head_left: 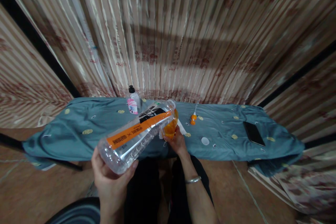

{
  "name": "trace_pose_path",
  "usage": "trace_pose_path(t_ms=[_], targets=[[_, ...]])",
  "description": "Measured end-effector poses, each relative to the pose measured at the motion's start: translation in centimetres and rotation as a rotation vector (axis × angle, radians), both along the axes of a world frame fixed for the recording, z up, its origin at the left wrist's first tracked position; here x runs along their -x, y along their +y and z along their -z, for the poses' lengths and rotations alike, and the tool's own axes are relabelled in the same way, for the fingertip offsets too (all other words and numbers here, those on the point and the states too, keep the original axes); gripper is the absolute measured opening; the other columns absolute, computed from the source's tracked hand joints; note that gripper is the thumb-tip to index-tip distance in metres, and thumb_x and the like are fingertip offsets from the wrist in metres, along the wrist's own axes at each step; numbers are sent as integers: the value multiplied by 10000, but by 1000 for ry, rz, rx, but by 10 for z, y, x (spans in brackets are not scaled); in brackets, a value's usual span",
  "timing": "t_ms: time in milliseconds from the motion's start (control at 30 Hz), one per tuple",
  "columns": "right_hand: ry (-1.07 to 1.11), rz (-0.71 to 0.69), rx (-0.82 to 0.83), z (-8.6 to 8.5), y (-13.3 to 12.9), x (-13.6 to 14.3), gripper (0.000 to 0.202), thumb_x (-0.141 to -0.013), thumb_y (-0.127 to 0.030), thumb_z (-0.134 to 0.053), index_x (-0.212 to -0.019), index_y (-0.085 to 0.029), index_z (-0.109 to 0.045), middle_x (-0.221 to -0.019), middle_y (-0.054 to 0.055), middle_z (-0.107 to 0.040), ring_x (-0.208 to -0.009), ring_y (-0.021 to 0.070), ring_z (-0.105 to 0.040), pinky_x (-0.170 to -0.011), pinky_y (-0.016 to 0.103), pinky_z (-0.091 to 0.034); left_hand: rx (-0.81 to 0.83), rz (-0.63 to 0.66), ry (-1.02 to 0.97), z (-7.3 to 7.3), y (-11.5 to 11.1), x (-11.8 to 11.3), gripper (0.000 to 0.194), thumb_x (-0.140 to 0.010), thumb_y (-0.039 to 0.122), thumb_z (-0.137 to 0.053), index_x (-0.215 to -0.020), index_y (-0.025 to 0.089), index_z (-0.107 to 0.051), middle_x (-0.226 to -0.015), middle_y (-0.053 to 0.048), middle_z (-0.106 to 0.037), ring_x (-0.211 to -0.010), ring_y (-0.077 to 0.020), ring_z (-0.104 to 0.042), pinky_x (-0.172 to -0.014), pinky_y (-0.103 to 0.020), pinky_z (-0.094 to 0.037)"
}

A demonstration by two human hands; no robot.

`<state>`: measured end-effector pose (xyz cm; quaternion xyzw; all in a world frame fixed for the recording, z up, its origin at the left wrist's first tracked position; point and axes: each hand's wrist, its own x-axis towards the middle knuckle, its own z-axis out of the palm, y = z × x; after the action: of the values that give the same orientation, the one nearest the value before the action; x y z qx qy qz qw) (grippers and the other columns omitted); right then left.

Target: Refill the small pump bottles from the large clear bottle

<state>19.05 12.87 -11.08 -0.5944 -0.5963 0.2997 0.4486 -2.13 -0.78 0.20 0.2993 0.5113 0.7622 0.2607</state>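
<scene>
One clear bottle (136, 134) slants from gripping left hand (111, 178) toward right hand (177, 143) clasping an amber container (170, 128).

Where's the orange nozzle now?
Head view, right of centre: the orange nozzle sits on teal cloth, beyond the white disc, right of the right hand.

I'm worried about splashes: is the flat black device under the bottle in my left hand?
No, the flat black device lies on the blue cloth, well to the right of the tilted bottle.

Looks pretty dim, kinda murky toward the corners. Shows a soft shadow band across the curtain (162, 14), glints on the clear bottle (139, 133), wide-angle bending near the edges, mild fuzziness.
</scene>
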Motion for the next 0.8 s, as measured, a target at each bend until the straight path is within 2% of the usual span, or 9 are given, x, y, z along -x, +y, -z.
trace_pose_path(t_ms=[133, 267, 400, 667, 800], targets=[[-11, 4, 4, 1, 0, 0, 763, -760, -328, -812, -1454, -218, -514, -1318, 138, -784, -1236, 359, -764, -1065, 516, -617, 1, 24, 18, -1, 0, 2, 1162, -470, 332, -1074, -1512, 237, -569, -1513, -155, -631, -1372, -362, -631, -1178, -497, -498], [-14, 1, -12, 2, 0, -1, 706, -776, -354, -802, -1419, -223, -543, -1287, 131, -794, -1207, 353, -772, -1048, 512, -625, 31, 43, 41, 4, 1, 9, 1162, -428, 332, -1084, -1473, 215, -588, -1445, -165, -669, -1319, -388, -667, -1137, -531, -537], [-19, 10, -19, 3, -1, 1, 693, -773, -356, -803, -1405, -219, -555, -1285, 135, -794, -1197, 358, -776, -1050, 522, -623, 39, 48, 49, 6, 2, 11, 1156, -402, 291, -1083, -1451, 225, -602, -1438, -154, -672, -1294, -372, -680, -1081, -486, -580], [-32, 20, -19, 1, -1, 1, 656, -771, -324, -813, -1375, -234, -576, -1262, 118, -799, -1211, 351, -767, -1053, 511, -621, 33, -8, -5, -7, 3, -1, 1112, -365, 288, -1065, -1383, 199, -626, -1384, -148, -684, -1238, -340, -674, -1063, -458, -575], [-13, -16, -13, 1, -1, -2, 741, -772, -346, -819, -1442, -201, -538, -1298, 144, -784, -1210, 359, -764, -1056, 519, -617, 28, 0, 10, -6, 2, 1, 1083, -382, 263, -1060, -1375, 192, -632, -1340, -132, -702, -1189, -305, -681, -1082, -443, -558]])
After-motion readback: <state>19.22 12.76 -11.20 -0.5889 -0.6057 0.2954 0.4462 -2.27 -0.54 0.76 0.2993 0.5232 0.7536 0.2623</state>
